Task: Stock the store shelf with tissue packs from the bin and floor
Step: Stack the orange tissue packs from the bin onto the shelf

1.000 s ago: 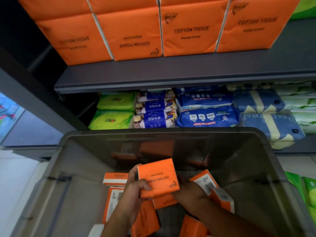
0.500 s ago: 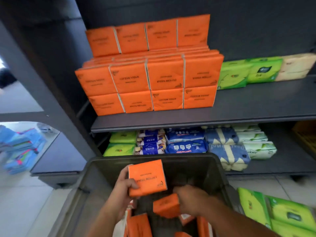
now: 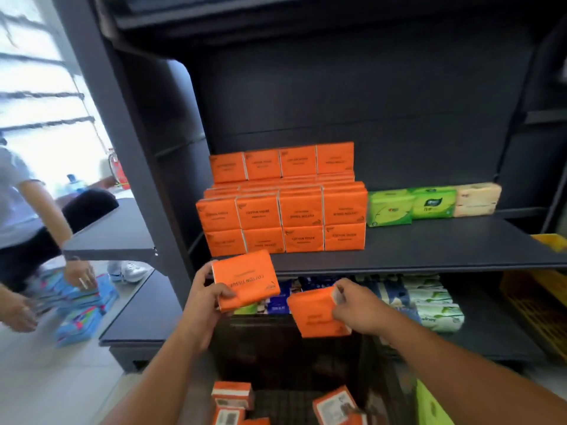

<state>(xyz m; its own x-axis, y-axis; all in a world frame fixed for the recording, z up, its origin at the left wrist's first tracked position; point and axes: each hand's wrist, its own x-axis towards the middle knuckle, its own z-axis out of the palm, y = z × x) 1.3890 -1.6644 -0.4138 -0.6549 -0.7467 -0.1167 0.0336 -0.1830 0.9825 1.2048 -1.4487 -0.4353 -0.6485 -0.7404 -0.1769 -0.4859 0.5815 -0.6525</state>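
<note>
My left hand [image 3: 205, 292] grips an orange tissue pack [image 3: 245, 280] by its left edge, held just below the front lip of the dark shelf [image 3: 429, 246]. My right hand [image 3: 357, 306] grips a second orange pack [image 3: 314, 312] from its right side, lower and to the right. On the shelf stands a stacked block of orange packs [image 3: 283, 210], two layers in front and a higher row behind. The dark bin [image 3: 276, 351] sits below my arms, with several orange packs [image 3: 233, 400] lying in its bottom.
Green packs [image 3: 411, 205] and a beige pack [image 3: 477, 199] stand right of the orange block, with bare shelf in front of them. The lower shelf holds blue and white-green packs [image 3: 429, 305]. Another person [image 3: 33, 228] bends over blue packs [image 3: 79, 311] at left. A yellow crate [image 3: 540, 302] is at right.
Both hands have risen out of the bin, each with an orange pack, up toward the shelf edge. The view has tilted upward, showing the whole shelf bay.
</note>
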